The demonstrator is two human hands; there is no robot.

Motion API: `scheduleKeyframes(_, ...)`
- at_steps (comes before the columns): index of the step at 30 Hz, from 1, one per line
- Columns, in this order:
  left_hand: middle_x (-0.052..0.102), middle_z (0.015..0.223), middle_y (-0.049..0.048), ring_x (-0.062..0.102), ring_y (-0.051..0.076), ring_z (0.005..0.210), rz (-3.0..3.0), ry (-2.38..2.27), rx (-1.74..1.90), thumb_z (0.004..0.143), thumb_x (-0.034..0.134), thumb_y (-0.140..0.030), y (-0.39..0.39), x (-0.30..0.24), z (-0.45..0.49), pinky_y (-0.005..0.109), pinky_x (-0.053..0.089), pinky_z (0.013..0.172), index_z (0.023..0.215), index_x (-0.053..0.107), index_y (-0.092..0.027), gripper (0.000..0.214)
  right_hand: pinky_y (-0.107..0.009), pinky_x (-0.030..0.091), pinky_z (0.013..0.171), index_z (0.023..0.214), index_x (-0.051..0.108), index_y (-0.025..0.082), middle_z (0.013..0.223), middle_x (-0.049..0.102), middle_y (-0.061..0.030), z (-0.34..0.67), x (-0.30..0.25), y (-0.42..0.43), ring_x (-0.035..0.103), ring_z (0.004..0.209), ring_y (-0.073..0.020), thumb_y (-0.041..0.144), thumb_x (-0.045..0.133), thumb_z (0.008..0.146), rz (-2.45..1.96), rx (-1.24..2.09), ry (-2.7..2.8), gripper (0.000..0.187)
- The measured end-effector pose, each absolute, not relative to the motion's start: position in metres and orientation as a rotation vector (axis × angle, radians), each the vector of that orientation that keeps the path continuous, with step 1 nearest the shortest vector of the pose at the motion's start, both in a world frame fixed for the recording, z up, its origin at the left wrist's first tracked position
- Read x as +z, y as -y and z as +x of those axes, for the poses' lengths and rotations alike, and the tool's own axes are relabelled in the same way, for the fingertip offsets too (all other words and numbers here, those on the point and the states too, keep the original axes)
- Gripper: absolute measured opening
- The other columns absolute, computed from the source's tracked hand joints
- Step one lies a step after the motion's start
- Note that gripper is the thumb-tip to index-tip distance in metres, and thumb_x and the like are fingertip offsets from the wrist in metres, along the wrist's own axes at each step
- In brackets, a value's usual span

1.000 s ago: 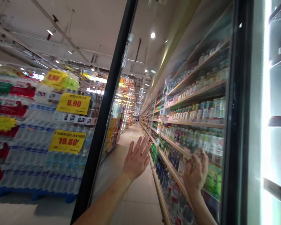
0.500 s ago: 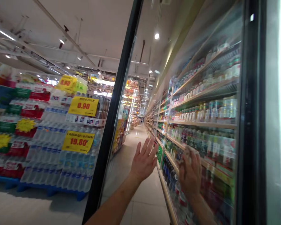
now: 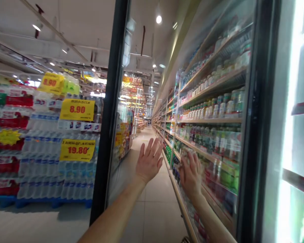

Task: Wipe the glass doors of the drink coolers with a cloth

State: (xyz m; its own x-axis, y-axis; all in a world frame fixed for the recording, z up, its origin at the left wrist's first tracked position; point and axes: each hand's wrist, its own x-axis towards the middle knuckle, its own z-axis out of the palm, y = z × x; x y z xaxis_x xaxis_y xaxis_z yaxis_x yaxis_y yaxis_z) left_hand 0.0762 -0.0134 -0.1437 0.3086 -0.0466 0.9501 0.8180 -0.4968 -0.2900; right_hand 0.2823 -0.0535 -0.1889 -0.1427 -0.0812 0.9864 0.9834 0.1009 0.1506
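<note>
In front of me stands a glass door (image 3: pixel 124 189) in a black frame. My left hand (image 3: pixel 149 162) lies flat against the pane with its fingers spread. To its right, my right hand (image 3: pixel 192 175) presses a crumpled, light-coloured cloth (image 3: pixel 185 155) on the glass, its fingers bent over it. Part of the cloth is hidden behind the fingers. Rows of bottles and cans show in the pane behind both hands.
Stacked packs of bottled water (image 3: pixel 40 162) stand on a blue pallet (image 3: pixel 53 201) at left, with yellow price signs (image 3: pixel 77 109). A lit cooler interior (image 3: pixel 301 141) with shelves is at the right edge. Tiled floor (image 3: pixel 157 216) runs down the aisle.
My right hand has slid left across the glass with the cloth, closer to my left hand. The view has shifted, so the door frame appears farther left. My left hand stays spread.
</note>
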Motion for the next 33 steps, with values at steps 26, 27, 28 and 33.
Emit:
scheduleKeyframes(26, 0.04, 0.141, 0.0084, 0.027, 0.023, 0.136, -1.77, 0.673, -1.342, 0.085, 0.048, -0.033, 0.007, -0.142, 0.077, 0.043, 0.013, 0.113, 0.132, 0.042, -0.022, 0.048, -0.05, 0.031, 0.105, 0.129, 0.046, 0.021, 0.14, 0.042, -0.0106, 0.269, -0.176, 0.046, 0.03, 0.134, -0.0283, 0.017, 0.047, 0.084, -0.975, -1.353, 1.261, 0.045)
scheduleKeyframes(27, 0.041, 0.14, 0.0089, 0.028, 0.024, 0.135, -1.795, 0.669, -1.361, 0.086, 0.048, -0.031, 0.011, -0.14, 0.076, 0.045, 0.016, 0.112, 0.131, 0.044, -0.022, 0.046, -0.051, 0.031, 0.104, 0.129, 0.045, 0.02, 0.14, 0.04, -0.0118, 0.268, -0.168, 0.044, 0.029, 0.134, -0.0291, 0.016, 0.046, 0.084, -0.969, -1.341, 1.18, 0.045)
scheduleKeyframes(28, 0.041, 0.14, 0.0098, 0.029, 0.024, 0.135, -1.829, 0.669, -1.391, 0.086, 0.047, -0.028, 0.017, -0.139, 0.076, 0.046, 0.019, 0.111, 0.129, 0.045, -0.021, 0.044, -0.052, 0.032, 0.104, 0.13, 0.045, 0.019, 0.141, 0.04, -0.0126, 0.267, -0.16, 0.043, 0.028, 0.135, -0.0296, 0.016, 0.046, 0.084, -0.966, -1.329, 1.125, 0.046)
scheduleKeyframes(33, 0.048, 0.134, 0.0071, 0.043, 0.02, 0.125, -2.231, 0.458, -1.591, 0.088, 0.038, -0.022, 0.105, -0.151, 0.059, 0.044, 0.036, 0.104, 0.127, 0.044, -0.025, 0.039, -0.052, 0.034, 0.103, 0.13, 0.045, 0.02, 0.138, 0.042, -0.0132, 0.266, -0.146, 0.04, 0.028, 0.134, -0.0304, 0.016, 0.045, 0.085, -0.978, -1.336, 1.114, 0.045)
